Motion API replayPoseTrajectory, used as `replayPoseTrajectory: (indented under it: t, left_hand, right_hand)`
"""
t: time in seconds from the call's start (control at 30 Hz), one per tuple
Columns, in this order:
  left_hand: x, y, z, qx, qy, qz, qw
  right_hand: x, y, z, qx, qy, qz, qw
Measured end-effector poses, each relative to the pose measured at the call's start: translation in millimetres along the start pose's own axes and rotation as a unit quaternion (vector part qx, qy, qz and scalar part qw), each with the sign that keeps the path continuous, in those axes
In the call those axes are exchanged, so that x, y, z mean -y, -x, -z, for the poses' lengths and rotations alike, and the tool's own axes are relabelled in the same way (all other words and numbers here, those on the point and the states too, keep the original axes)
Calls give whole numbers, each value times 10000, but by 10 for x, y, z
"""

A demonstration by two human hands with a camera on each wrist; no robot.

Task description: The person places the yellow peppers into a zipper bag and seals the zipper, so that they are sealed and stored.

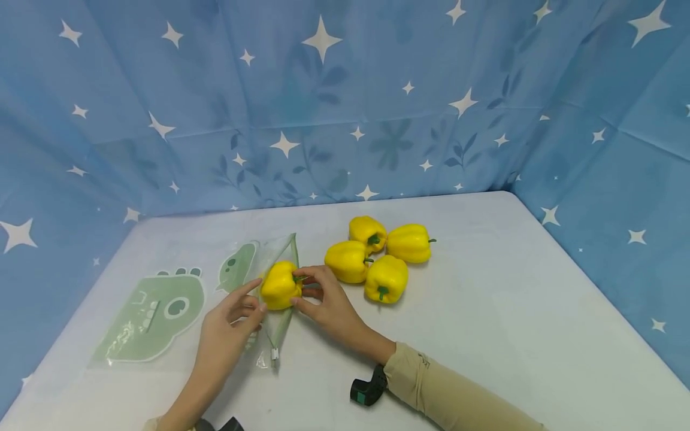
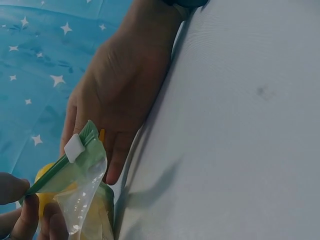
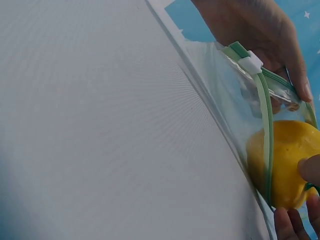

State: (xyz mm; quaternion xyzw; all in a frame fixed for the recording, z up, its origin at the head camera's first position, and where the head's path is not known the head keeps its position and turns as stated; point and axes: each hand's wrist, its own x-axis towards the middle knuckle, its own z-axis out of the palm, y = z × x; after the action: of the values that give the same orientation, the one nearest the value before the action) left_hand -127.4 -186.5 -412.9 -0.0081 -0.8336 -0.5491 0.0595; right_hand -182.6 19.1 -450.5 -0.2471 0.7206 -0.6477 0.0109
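A clear slider zip bag (image 1: 153, 317) with green dinosaur prints lies flat on the left of the table, its green-edged mouth toward the right. At that mouth my right hand (image 1: 331, 308) holds a yellow bell pepper (image 1: 279, 287) by its stem side, thumb and fingers on it. My left hand (image 1: 221, 335) pinches the bag's edge just left of the pepper. In the right wrist view the pepper (image 3: 285, 155) sits partly behind the green zip strip (image 3: 267, 135). A white slider (image 3: 251, 63) is at one end of the strip.
Several more yellow bell peppers (image 1: 347, 262) lie grouped just behind and right of my right hand. A white table (image 1: 512, 335) extends to the right. Blue star-printed curtains (image 1: 345, 108) stand behind it and along its sides.
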Motion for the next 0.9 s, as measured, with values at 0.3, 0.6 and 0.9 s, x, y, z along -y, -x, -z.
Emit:
replayPoseTrajectory:
  t: [0.3,0.6,0.9]
  left_hand:
    - [-20,27,7,-27,224,-210,9995]
    - [-13,67,-9,-123,220,-338,9991]
    - [-2,69,-53,-197,257,-864,9957]
  right_hand:
    - [-12,5,2,234,257,73,9994]
    - [-10,23,16,568,728,332,9952]
    - [-1,0,21,867,1269,505,9868]
